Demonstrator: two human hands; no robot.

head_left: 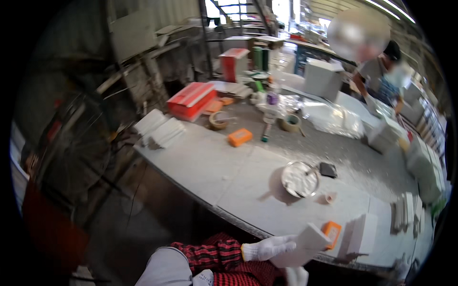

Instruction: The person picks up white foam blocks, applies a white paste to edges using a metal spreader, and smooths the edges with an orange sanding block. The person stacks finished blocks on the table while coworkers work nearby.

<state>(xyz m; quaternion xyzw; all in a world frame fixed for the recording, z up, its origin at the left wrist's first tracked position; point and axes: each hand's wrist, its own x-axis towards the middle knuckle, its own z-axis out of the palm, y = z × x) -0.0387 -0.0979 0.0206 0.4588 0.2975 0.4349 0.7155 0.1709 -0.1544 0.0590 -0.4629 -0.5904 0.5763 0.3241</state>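
The left hand point(271, 248) holds a white slab point(305, 245) at the near edge of the surface point(205, 174), beside an orange block point(332, 232), but I can't tell what the right hand point(296, 276) holds.

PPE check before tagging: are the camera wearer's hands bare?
No, the left hand holding the white slab and the right hand below it both wear white gloves.

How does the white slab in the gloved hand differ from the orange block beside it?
The white slab looks larger than the orange block. The slab is white, the block orange. The slab is held tilted; the block rests on the table. Both look straight-edged.
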